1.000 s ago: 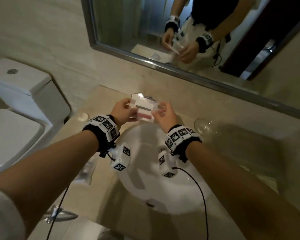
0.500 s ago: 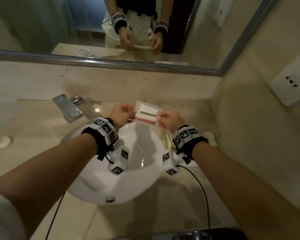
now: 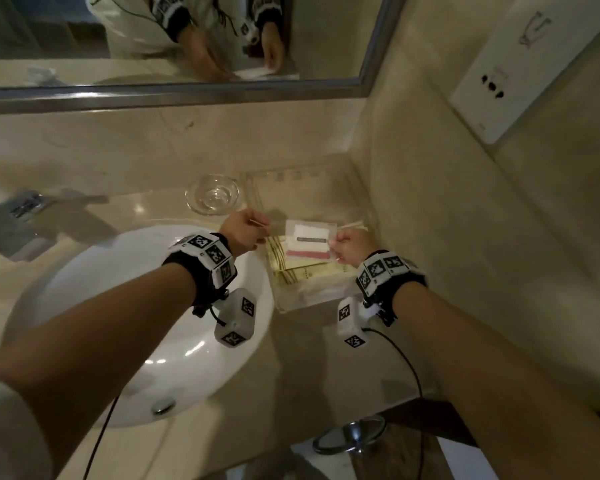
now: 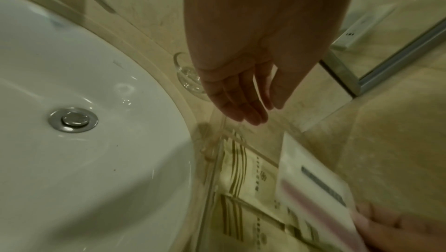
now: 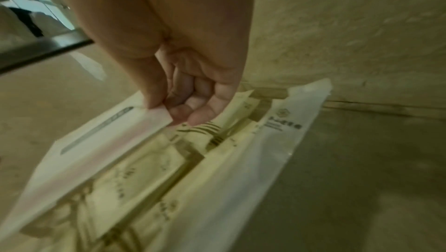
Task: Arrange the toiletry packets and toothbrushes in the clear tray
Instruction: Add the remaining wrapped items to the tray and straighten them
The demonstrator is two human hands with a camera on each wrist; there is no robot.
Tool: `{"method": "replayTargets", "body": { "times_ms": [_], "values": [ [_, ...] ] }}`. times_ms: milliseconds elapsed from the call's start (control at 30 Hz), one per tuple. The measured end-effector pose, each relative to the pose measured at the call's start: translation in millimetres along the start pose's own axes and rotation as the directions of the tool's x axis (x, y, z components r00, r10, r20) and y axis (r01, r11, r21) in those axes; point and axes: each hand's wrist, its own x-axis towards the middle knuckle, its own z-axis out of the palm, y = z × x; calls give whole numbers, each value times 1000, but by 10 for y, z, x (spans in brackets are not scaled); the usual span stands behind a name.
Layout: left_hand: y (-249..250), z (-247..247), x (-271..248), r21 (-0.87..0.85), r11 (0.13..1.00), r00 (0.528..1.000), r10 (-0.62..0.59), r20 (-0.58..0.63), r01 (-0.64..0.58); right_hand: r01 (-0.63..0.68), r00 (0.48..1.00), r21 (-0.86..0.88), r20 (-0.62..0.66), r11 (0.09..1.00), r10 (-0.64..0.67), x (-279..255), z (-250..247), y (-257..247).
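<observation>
**One packet over the tray, pinched by the right hand alone**

Head view: Two hands reach over the beige counter (image 3: 302, 368). The right hand (image 3: 352, 245) pinches the right end of a white packet (image 3: 307, 239) with a pink stripe and a dark bar, its fingers curled onto that edge. The packet hangs over the clear tray (image 3: 291, 299), above the cream packets (image 3: 302, 271) already lying inside. The left hand (image 3: 241, 228) is just left of the packet, apart from it, and whether it holds anything cannot be told here. Beyond its fingers stands a glass dish (image 3: 212, 195); below its wrist is the white sink (image 3: 136, 327). A mirror (image 3: 174, 46) runs along the wall.

Left wrist view: The left hand (image 4: 241, 92) has straight, relaxed fingers (image 4: 237, 109), side by side, touching nothing. Just past the fingertips begins the tray's wall (image 4: 214, 153), with the striped cream packets (image 4: 243, 170) inside. The packet (image 4: 311, 183) lies to the right of the fingers, its far corner gripped by the other hand. The sink (image 4: 84, 141) lies left of the fingers.

Right wrist view: The right hand (image 5: 190, 94) clamps the packet (image 5: 101, 141) between thumb and curled fingers (image 5: 181, 113) at its corner. Below the fingers lie the cream packets (image 5: 149, 170), and to their right a long white sachet (image 5: 272, 141).
</observation>
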Motion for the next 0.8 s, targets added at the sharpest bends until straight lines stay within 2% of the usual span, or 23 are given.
{"method": "replayTargets", "body": {
  "times_ms": [100,200,300,400,633,800],
  "values": [
    [-60,72,65,7,999,999,-37,17,37,-43,998,-96,33,994,47,52,-4,185],
    [-126,85,102,0,998,998,-60,2,60,-57,996,-119,66,991,65,85,55,259],
    [-181,81,132,14,998,998,-69,-13,69,-28,990,-125,135,992,45,80,153,269],
    [-226,58,153,4,997,996,-79,-28,79,12,983,-247,179,969,34,74,261,246],
    [-282,-10,153,5,996,996,-87,-33,87,-35,977,-422,175,906,119,184,319,239],
    [-265,-89,121,-3,997,996,-73,-42,72,-88,992,-465,38,881,119,156,299,185]
  ]
}}
